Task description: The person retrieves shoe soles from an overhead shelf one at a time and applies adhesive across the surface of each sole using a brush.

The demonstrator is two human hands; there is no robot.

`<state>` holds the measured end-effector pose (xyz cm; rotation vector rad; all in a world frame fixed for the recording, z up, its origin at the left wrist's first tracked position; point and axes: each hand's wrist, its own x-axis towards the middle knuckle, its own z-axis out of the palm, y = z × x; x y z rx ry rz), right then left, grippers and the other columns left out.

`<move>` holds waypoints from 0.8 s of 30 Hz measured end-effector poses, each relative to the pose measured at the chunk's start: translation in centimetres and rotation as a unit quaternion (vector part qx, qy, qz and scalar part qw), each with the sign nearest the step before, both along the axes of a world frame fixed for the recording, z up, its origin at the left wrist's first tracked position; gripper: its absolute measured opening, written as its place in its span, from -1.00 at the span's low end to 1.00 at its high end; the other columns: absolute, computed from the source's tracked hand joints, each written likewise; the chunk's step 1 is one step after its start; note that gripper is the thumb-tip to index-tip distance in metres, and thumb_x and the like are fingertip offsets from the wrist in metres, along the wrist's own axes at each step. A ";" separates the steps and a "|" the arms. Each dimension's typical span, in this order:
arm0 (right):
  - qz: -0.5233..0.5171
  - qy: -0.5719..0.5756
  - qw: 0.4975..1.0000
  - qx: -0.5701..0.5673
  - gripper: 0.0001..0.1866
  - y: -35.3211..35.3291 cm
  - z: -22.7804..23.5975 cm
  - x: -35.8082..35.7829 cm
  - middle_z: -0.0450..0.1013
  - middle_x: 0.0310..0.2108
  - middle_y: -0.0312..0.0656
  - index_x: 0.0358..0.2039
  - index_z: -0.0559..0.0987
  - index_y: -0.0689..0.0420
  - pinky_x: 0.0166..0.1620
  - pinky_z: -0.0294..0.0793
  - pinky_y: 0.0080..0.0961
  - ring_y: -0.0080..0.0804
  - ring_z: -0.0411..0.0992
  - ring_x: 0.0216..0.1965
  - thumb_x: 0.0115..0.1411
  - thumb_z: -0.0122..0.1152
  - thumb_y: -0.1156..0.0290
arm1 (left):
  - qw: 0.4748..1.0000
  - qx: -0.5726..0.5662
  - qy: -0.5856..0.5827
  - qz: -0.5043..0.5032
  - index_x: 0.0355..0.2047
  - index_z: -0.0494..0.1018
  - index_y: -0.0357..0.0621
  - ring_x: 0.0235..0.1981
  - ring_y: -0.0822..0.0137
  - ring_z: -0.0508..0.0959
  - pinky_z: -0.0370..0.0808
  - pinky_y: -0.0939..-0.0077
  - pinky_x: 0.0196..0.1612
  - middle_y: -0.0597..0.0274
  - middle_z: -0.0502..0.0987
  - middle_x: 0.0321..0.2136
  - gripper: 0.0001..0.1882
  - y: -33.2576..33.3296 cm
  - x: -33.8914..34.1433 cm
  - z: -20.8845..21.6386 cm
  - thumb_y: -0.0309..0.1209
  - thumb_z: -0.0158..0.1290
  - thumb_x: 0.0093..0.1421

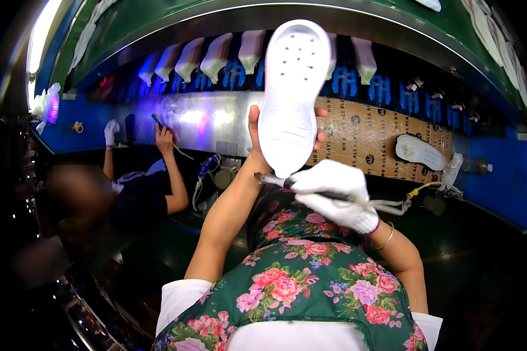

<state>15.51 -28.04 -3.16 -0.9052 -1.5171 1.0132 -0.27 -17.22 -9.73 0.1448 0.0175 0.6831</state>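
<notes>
A white shoe sole (pixel 293 102) stands upright before me, heel end down, with small holes in its upper part. My bare left hand (pixel 255 131) is closed around it from behind; thumb and fingertips show at its two edges. In my white-gloved right hand (pixel 339 190) is a pen-shaped tool (pixel 270 179) with a dark grip and a metal tip. A pale hose trails from it to the right. The tip points left, just below the sole's lower end, close to my left wrist; whether it touches the sole I cannot tell.
Printed cardboard (pixel 366 134) covers the bench at right, bearing a dark-rimmed grey-white sole (pixel 420 152). A clear bottle (pixel 483 167) lies beyond it. Pink-white pieces (pixel 252 50) line up along blue holders (pixel 344 81). At left, a co-worker's hand (pixel 164 140) holds a tool over the metal bench (pixel 234 111).
</notes>
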 end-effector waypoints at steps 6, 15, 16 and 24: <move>-0.025 -0.109 0.986 0.121 -0.75 0.0 -0.5 -0.6 0.61 -0.31 -0.14 -0.31 0.65 0.12 -0.29 0.53 -0.43 -0.25 0.57 -0.36 -0.06 0.40 0.60 | 0.994 0.094 -0.029 -0.052 0.27 0.15 -0.21 -0.27 -0.02 0.48 0.44 0.19 -0.31 -0.21 0.37 -0.02 0.12 1.7 0.3 0.0 0.46 -0.01 -0.05; -0.086 -0.074 0.993 0.035 -0.77 -0.4 0.9 -0.3 0.60 -0.36 -0.19 -0.30 0.67 0.12 -0.28 0.53 -0.42 -0.26 0.56 -0.37 -0.03 0.37 0.59 | 0.988 0.036 0.093 -0.121 0.23 0.28 -0.08 -0.06 -0.10 0.39 0.45 0.17 -0.30 -0.22 0.35 0.05 -0.02 1.7 -0.3 2.3 0.26 0.20 -0.10; -0.073 -0.125 0.983 0.115 -0.71 -0.3 0.2 -0.2 0.59 -0.33 -0.18 -0.25 0.65 0.11 -0.28 0.53 -0.38 -0.23 0.55 -0.37 -0.06 0.37 0.60 | 0.988 0.036 0.092 -0.119 0.23 0.28 -0.08 -0.06 -0.10 0.39 0.45 0.17 -0.30 -0.22 0.35 0.05 -0.02 2.0 -0.4 2.3 0.26 0.20 -0.10; -0.048 -0.003 0.998 -0.027 -0.80 -0.8 0.3 -0.5 0.61 -0.27 -0.14 -0.32 0.67 0.11 -0.24 0.55 -0.44 -0.31 0.58 -0.33 -0.02 0.40 0.54 | 0.984 0.080 0.069 -0.144 0.24 0.25 -0.10 -0.07 -0.09 0.39 0.43 0.22 -0.29 -0.27 0.32 0.06 -0.05 3.0 -0.5 2.4 0.16 0.21 -0.08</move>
